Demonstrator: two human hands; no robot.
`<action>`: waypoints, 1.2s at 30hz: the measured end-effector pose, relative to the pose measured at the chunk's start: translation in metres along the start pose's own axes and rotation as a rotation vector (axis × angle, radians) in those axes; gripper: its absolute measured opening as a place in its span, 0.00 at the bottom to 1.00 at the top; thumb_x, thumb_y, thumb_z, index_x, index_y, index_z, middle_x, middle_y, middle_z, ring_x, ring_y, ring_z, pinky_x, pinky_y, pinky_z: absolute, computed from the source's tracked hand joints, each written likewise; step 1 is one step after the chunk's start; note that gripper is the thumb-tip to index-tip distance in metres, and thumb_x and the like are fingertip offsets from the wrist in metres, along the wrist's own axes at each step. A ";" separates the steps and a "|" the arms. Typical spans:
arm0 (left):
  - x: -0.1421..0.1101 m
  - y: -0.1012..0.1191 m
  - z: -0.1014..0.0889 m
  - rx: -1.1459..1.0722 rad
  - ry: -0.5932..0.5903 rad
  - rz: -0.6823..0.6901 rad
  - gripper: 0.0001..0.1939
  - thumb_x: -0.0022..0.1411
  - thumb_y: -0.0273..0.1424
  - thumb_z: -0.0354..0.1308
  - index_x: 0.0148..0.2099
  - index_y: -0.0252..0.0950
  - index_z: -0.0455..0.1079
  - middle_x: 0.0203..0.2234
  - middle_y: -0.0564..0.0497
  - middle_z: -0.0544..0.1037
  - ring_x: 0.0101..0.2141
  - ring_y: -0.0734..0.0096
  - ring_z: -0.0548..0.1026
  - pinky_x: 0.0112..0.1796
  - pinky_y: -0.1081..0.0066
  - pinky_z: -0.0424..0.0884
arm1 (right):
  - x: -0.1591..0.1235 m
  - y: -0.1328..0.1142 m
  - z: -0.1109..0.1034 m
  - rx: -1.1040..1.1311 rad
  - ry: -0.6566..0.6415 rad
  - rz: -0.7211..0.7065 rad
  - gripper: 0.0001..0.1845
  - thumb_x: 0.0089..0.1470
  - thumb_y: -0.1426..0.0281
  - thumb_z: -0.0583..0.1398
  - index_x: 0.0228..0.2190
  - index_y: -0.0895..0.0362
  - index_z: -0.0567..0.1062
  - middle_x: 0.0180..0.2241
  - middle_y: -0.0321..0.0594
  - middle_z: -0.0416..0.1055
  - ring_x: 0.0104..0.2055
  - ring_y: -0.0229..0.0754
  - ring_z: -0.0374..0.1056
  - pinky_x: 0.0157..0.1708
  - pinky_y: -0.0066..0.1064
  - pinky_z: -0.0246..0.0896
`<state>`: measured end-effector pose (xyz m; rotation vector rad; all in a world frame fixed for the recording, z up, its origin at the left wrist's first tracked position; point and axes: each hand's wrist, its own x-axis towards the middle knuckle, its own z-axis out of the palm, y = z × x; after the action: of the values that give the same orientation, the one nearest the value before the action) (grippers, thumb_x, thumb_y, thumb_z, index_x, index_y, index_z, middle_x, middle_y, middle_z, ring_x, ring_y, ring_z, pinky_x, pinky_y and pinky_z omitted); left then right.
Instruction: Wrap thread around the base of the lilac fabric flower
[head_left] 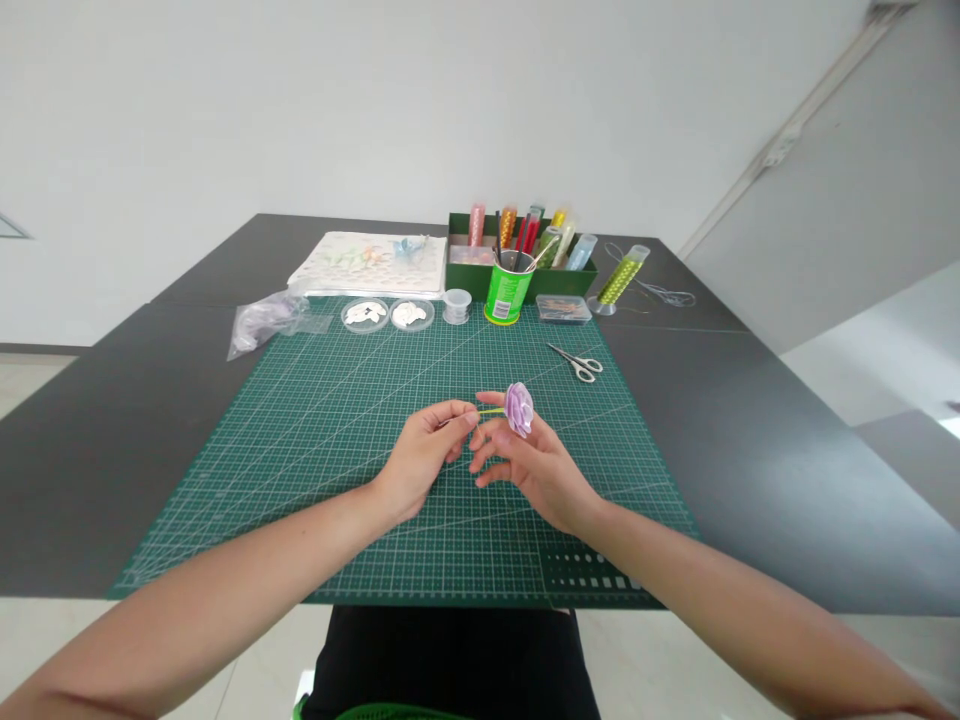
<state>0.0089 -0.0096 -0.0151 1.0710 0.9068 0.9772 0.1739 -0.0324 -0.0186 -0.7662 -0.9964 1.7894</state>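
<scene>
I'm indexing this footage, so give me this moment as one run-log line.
left hand: pinching stem | right hand: partly open at purple flower, contact unclear | scissors: on green mat

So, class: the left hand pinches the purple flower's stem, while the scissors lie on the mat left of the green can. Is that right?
Not quite: the head view shows the scissors to the right of the green can, on the mat. The left hand does pinch the stem of the purple flower.
</scene>
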 end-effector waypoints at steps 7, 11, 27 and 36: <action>-0.002 -0.007 0.005 -0.003 -0.024 -0.003 0.17 0.59 0.44 0.68 0.32 0.34 0.72 0.20 0.58 0.63 0.22 0.79 0.56 0.25 0.74 0.52 | -0.003 -0.003 0.009 -0.138 0.079 -0.020 0.22 0.56 0.61 0.67 0.50 0.54 0.72 0.17 0.20 0.52 0.17 0.28 0.43 0.16 0.23 0.38; -0.003 -0.008 0.006 -0.031 -0.029 -0.030 0.16 0.60 0.44 0.66 0.35 0.35 0.73 0.17 0.60 0.59 0.21 0.79 0.55 0.25 0.74 0.52 | -0.003 0.000 0.012 -0.232 0.141 -0.109 0.19 0.56 0.57 0.67 0.43 0.55 0.73 0.16 0.21 0.51 0.17 0.29 0.42 0.16 0.26 0.37; -0.006 -0.003 0.008 -0.066 -0.039 -0.036 0.14 0.60 0.42 0.67 0.37 0.35 0.74 0.23 0.57 0.68 0.25 0.78 0.62 0.26 0.75 0.57 | 0.000 0.005 0.006 -0.347 0.325 -0.270 0.14 0.57 0.57 0.67 0.34 0.53 0.73 0.20 0.28 0.55 0.20 0.32 0.47 0.17 0.28 0.41; -0.005 -0.004 0.006 -0.042 -0.070 -0.022 0.12 0.59 0.39 0.68 0.35 0.35 0.76 0.28 0.53 0.76 0.30 0.74 0.71 0.32 0.74 0.66 | 0.001 0.001 0.004 -0.247 0.313 -0.196 0.16 0.53 0.57 0.70 0.32 0.55 0.75 0.16 0.24 0.52 0.17 0.28 0.41 0.16 0.26 0.37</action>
<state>0.0142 -0.0166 -0.0169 1.0517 0.8358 0.9309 0.1696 -0.0332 -0.0180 -1.0286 -1.0503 1.3444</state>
